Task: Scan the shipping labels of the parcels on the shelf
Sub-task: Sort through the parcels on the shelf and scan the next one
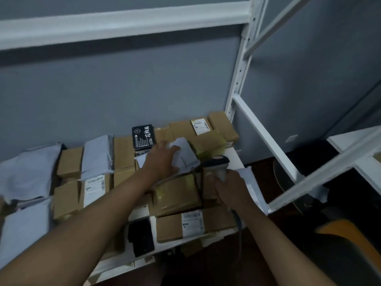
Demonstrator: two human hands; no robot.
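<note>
Two hands over crowded shelf (237, 153). Left hand (162, 159) gripped grey poly-mailer parcel (185, 151), far centre; right hand (228, 188) clutched barcode scanner (218, 166) just beside it. Risk: mailer creased, label unseen, scan could misread; neighbouring cardboard boxes (179, 195) might get scanned instead.

The left hand (162, 162) holds a grey bag (185, 155) on the shelf (235, 155). The right hand (228, 188) grips a scanner (218, 166) just beside it, over brown boxes (177, 195).
</note>
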